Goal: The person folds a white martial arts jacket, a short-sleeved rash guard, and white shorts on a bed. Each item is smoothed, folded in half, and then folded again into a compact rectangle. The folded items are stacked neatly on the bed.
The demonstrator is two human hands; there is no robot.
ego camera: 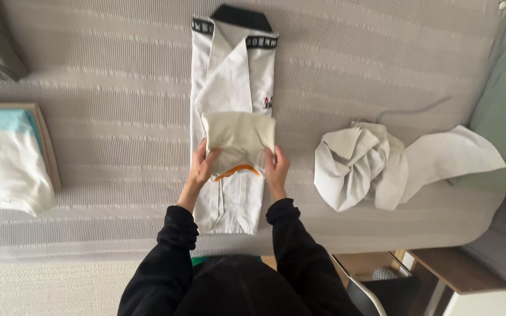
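A soft, cream folded cloth (239,139) lies on a long white jacket (229,105) on the ribbed bed (118,105); left hand (201,164) and right hand (276,167) each pinch a side, grip closed on it.

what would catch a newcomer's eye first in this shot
Mid-frame, the left hand and right hand hold a cream folded cloth by its sides, on a long white folded jacket lying on the grey ribbed sofa. To the right lies a crumpled white garment.
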